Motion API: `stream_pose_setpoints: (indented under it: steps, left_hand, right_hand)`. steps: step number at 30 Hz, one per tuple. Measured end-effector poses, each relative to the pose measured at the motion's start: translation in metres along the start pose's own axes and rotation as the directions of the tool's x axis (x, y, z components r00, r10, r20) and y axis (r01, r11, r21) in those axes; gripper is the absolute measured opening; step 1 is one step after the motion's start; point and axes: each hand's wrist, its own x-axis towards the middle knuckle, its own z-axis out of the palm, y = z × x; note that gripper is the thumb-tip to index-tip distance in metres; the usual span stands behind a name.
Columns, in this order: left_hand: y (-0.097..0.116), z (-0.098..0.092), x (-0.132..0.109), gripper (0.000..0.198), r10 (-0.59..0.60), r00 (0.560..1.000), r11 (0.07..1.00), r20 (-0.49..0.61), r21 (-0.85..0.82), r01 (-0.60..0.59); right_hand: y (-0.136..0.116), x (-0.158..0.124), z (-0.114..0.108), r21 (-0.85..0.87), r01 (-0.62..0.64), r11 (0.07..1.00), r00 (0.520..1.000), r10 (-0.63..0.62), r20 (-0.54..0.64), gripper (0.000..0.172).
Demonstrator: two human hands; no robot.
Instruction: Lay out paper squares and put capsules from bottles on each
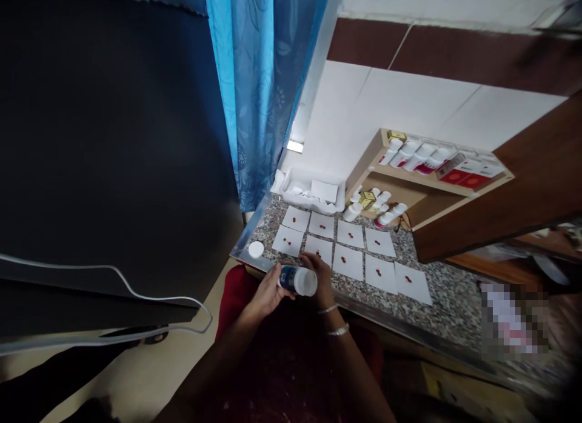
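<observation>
A pill bottle (290, 278) with a dark blue label and a white end lies tilted in my left hand (267, 294), whose fingers are wrapped round it. Right beside the bottle, my right hand (321, 277) has its fingers curled together over the edge of a paper square (313, 243); whatever they hold, if anything, is hidden. Several white paper squares are laid in two rows on the speckled counter (448, 296), each bearing a few small reddish-brown pills (350, 235). Some squares also show a yellowish pill. A round white cap (256, 249) rests on the counter left of the papers.
Behind the papers, a white tray (291, 196) holds more paper pieces. A wooden shelf (382, 145) carries white bottles (411, 151) and red-and-white boxes (470, 171). A blue curtain (259, 96) hangs at the left, beside a dark panel (113, 138). A pale cable (136, 294) crosses the lower left.
</observation>
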Motion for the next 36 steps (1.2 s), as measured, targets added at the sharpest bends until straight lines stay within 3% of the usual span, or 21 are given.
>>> stream_pose_setpoints:
  steps: [3, 6, 10, 14, 18, 21, 27, 33, 36]
  left_hand:
    - [-0.001, 0.0, 0.008, 0.033, 0.027, 1.0, 0.998, 0.014, 0.051, -0.027]
    - [-0.003, 0.001, 0.017, 0.032, 0.016, 0.998, 0.989, 0.062, 0.146, -0.025]
    - [-0.004, 0.002, 0.028, 0.04, 0.039, 0.996, 0.921, 0.084, 0.384, -0.068]
    - [-0.005, 0.004, 0.04, 0.042, 0.135, 0.981, 0.747, 0.14, 0.636, -0.193]
    - [-0.007, 0.006, 0.05, 0.042, 0.201, 0.948, 0.619, 0.245, 0.718, -0.317]
    - [-0.009, 0.007, 0.057, 0.044, 0.217, 0.937, 0.574, 0.274, 0.74, -0.349]
    - [-0.013, 0.005, 0.065, 0.049, 0.158, 0.973, 0.715, 0.167, 0.661, -0.229]
    - [-0.007, 0.0, 0.062, 0.061, -0.002, 1.0, 0.851, 0.026, 0.524, -0.012]
    - [-0.005, -0.001, 0.064, 0.058, 0.044, 0.997, 0.833, 0.057, 0.548, -0.069]
  right_hand:
    - [-0.006, -0.022, -0.036, 0.2, -0.2, 0.959, 0.979, 0.203, 0.001, 0.039]
    - [-0.012, -0.038, -0.053, 0.346, -0.283, 0.894, 0.959, 0.274, 0.077, 0.044]
    - [-0.003, -0.04, -0.052, 0.348, -0.303, 0.887, 0.95, 0.311, 0.034, 0.048]
    - [0.015, -0.027, -0.046, 0.363, -0.324, 0.873, 0.938, 0.346, 0.007, 0.043]
    - [0.025, -0.015, -0.045, 0.475, -0.389, 0.789, 0.909, 0.412, 0.059, 0.032]
    - [0.027, -0.01, -0.048, 0.538, -0.421, 0.73, 0.893, 0.437, 0.106, 0.026]
    - [0.028, -0.005, -0.055, 0.58, -0.483, 0.656, 0.862, 0.472, 0.184, 0.025]
    - [0.024, -0.007, -0.056, 0.626, -0.504, 0.596, 0.853, 0.457, 0.252, 0.025]
    - [0.023, -0.009, -0.052, 0.614, -0.478, 0.629, 0.869, 0.439, 0.227, 0.028]
